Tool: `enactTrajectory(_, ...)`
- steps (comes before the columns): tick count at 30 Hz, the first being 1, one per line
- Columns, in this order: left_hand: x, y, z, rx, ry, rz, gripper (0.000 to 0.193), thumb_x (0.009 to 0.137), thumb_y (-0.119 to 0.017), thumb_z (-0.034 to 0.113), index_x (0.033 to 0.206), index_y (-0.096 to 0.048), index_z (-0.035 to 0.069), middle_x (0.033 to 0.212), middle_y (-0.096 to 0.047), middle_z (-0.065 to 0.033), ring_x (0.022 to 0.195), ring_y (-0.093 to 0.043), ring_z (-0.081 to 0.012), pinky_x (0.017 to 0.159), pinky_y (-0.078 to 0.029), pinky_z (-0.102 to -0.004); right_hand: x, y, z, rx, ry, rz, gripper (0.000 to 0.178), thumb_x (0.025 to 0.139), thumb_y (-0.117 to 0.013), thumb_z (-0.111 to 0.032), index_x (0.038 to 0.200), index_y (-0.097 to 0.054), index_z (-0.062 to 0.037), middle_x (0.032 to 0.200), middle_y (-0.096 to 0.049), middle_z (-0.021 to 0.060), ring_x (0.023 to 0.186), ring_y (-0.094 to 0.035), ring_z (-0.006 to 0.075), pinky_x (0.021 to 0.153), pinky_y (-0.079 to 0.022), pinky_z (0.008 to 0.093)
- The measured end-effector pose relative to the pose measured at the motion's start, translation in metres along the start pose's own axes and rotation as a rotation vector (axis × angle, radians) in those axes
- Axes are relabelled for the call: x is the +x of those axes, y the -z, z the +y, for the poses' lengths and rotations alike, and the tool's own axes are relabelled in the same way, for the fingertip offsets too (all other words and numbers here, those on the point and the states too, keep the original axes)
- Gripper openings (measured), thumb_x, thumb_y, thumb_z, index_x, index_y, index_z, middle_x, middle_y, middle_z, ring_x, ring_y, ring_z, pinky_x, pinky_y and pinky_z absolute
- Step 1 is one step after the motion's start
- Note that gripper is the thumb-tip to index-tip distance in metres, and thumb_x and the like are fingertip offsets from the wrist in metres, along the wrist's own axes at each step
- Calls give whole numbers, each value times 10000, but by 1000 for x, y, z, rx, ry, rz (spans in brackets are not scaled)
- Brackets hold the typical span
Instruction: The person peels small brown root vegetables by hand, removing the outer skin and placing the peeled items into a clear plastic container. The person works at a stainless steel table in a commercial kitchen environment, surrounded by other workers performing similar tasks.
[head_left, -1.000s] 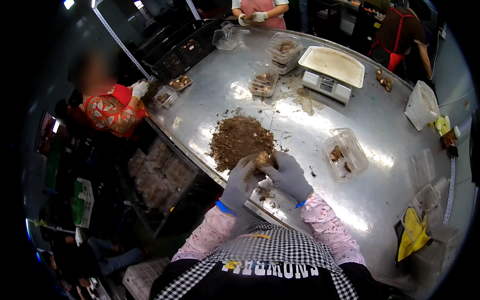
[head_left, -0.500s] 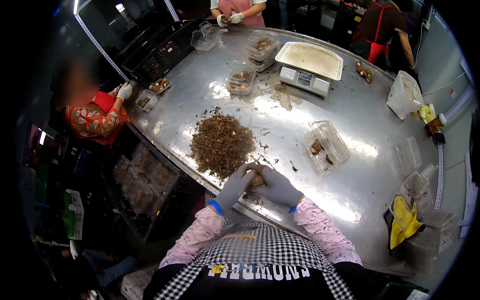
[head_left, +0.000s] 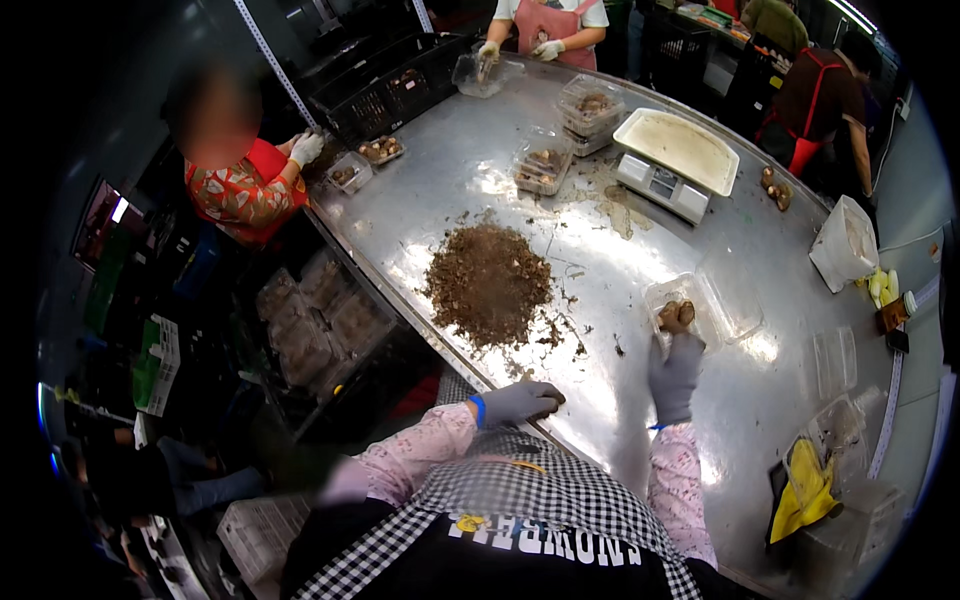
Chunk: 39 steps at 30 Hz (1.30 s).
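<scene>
My right hand (head_left: 676,378), in a grey glove, reaches into a clear plastic clamshell box (head_left: 712,330) right of centre. Its fingertips are on a brown lumpy piece (head_left: 682,312), bulb-like or mushroom-like; I cannot tell its exact kind. The box's lid lies folded back to the right. At the table's near edge my left hand (head_left: 516,402), also grey-gloved, is curled closed. A bit of something dark brown shows at its fingertips, too little to name. Beyond it lies a heap of crumbly brown scraps (head_left: 488,285), with loose bits scattered to its right.
A scale with a cream tray (head_left: 678,150) and filled clear boxes (head_left: 543,162) stand farther back. A white bin (head_left: 845,245), a yellow cloth (head_left: 803,490) and empty clear boxes line the right. Co-workers stand at the left and far sides. A black crate (head_left: 310,335) sits below left.
My hands have parted from beside the heap. The right one has moved out to the clear box; the left has drawn back to the table edge. The whole view has shifted.
</scene>
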<state>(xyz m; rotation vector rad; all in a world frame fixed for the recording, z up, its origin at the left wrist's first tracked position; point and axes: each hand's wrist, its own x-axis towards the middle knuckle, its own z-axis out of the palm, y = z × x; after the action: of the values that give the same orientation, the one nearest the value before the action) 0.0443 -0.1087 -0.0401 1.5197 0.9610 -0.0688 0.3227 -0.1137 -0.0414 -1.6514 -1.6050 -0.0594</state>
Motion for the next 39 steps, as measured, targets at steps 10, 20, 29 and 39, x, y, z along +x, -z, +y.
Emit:
enactTrajectory(10, 7, 114, -13, -101, -188, 458, 472, 931, -526, 287, 1323, -521, 24, 1153, -634, -131, 990, -629, -208, 881, -504, -310, -59, -34, -12, -52, -288, -439, 669, 843, -635, -326, 1367, -406, 21, 1387, -414, 253, 1292, -382, 416, 1082, -324, 468)
enactTrajectory(20, -87, 128, -22, 66, -179, 710, 354, 938, -496, 282, 1205, -610, 81, 1036, -677, -158, 934, -649, -298, 862, -499, -382, -25, -151, -116, 177, -100, -538, 702, 884, -622, -237, 1445, -299, 33, 1470, -334, 266, 1375, -301, 412, 1138, -260, 430)
enactTrajectory(29, -211, 205, -162, -121, -21, 1141, 367, 929, -544, 228, 1220, -573, 6, 1182, -626, -162, 1099, -597, -286, 934, -472, -363, 64, -195, -246, 523, 26, -478, 368, 938, -511, -48, 1293, -495, 48, 1287, -558, 187, 1198, -537, 288, 1032, -407, 358)
enactTrajectory(39, -290, 140, -306, -1395, -288, 1263, 350, 991, -490, 203, 1292, -503, 26, 1282, -558, -137, 1110, -586, -298, 923, -481, -408, 22, -333, -423, 871, -58, -1495, 344, 961, -548, -234, 1210, -579, 2, 1025, -674, 124, 941, -638, 204, 809, -503, 289)
